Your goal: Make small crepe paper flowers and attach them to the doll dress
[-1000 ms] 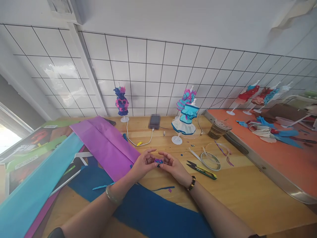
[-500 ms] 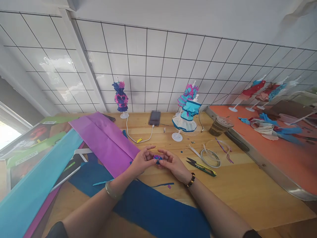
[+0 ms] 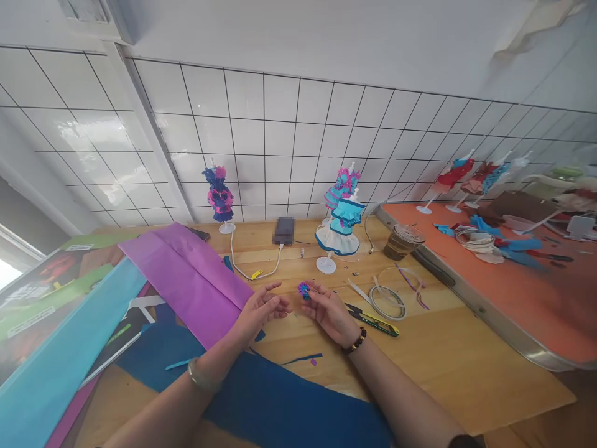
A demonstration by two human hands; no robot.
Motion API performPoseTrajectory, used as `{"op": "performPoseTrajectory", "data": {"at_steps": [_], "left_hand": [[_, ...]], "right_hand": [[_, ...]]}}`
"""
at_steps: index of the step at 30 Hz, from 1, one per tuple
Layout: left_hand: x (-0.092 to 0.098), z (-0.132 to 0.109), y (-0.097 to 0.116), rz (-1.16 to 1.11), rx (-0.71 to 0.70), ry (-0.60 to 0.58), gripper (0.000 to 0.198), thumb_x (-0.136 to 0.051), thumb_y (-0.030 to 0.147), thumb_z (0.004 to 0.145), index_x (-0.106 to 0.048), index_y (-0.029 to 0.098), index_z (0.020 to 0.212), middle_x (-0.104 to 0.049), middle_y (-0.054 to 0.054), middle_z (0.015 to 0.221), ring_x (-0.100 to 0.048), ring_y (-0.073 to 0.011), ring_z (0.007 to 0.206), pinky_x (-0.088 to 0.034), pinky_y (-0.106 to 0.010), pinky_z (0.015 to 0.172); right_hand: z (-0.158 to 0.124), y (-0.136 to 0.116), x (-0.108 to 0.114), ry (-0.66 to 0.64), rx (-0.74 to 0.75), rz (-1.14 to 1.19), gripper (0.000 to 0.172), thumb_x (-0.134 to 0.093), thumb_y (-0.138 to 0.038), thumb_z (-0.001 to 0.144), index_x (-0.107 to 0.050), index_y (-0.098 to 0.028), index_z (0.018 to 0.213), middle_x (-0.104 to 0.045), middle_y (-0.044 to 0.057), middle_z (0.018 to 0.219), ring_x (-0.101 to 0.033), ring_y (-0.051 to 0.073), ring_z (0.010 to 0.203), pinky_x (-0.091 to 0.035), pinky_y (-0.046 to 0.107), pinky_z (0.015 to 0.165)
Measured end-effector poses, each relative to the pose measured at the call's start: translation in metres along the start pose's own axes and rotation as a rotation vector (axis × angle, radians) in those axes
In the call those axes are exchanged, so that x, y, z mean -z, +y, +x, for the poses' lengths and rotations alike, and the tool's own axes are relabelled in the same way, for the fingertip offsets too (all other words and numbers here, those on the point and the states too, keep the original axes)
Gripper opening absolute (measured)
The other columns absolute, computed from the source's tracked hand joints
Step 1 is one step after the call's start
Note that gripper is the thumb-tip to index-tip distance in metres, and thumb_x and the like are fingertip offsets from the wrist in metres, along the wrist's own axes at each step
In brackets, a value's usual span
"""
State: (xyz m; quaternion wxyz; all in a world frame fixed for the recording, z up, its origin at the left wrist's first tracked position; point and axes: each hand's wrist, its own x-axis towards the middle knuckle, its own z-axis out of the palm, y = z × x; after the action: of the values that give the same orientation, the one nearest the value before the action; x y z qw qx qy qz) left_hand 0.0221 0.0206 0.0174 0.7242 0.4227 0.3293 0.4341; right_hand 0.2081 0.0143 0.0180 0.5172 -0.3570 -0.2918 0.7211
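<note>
Blue-and-purple rosette (image 3: 303, 289) partly covered by the right fingers (image 3: 318, 299), folds too small to count. Left fingers (image 3: 269, 305): too small to tell whether their tips pinch anything. Face of the dark device (image 3: 284, 231) pixelated. Pink-and-turquoise dress (image 3: 334, 196) half behind the turquoise-and-white dress (image 3: 344, 229). Light blue sheet (image 3: 79, 336) cut by the left edge, dark blue sheet (image 3: 298, 404) by the bottom. Clutter at the far end of the orange table (image 3: 532, 317) blurred, some running off right

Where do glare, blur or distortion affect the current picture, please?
Head view: glare on the tiled wall, at left; head view: bright opening at the left edge washed out; head view: things on the orange table soft toward the right; head view: flower-like piece in the right hand clearer, though small.
</note>
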Motion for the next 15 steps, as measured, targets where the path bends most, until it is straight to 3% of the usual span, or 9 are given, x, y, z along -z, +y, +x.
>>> {"op": "performPoseTrajectory", "data": {"at_steps": [4, 9, 15], "left_hand": [[-0.001, 0.0, 0.002, 0.004, 0.012, 0.039, 0.053, -0.062, 0.038, 0.071, -0.045, 0.017, 0.116, -0.063, -0.008, 0.082, -0.062, -0.0186, 0.075, -0.044, -0.035, 0.074], [-0.002, 0.0, 0.004, -0.031, 0.041, 0.04, 0.048, -0.059, 0.038, 0.073, -0.046, 0.016, 0.114, -0.063, -0.007, 0.08, -0.061, -0.0175, 0.074, -0.044, -0.033, 0.075], [-0.009, -0.002, 0.014, -0.057, 0.057, 0.087, 0.044, -0.06, 0.037, 0.072, -0.049, 0.017, 0.11, -0.063, -0.006, 0.077, -0.06, -0.0173, 0.073, -0.044, -0.032, 0.074]], "right_hand": [[0.003, -0.007, 0.004, 0.077, 0.067, 0.025, 0.03, -0.067, -0.026, 0.068, -0.057, -0.021, 0.096, -0.063, 0.0, 0.083, -0.06, 0.011, 0.069, -0.048, 0.027, 0.07], [0.004, -0.016, 0.009, 0.203, 0.272, -0.028, 0.047, -0.072, -0.026, 0.062, -0.052, -0.023, 0.104, -0.062, 0.0, 0.082, -0.059, 0.012, 0.069, -0.048, 0.029, 0.068], [-0.006, -0.046, 0.013, 0.289, 0.435, -0.052, 0.046, -0.072, -0.026, 0.062, -0.052, -0.022, 0.103, -0.061, 0.001, 0.086, -0.057, 0.012, 0.071, -0.046, 0.027, 0.063]]}}
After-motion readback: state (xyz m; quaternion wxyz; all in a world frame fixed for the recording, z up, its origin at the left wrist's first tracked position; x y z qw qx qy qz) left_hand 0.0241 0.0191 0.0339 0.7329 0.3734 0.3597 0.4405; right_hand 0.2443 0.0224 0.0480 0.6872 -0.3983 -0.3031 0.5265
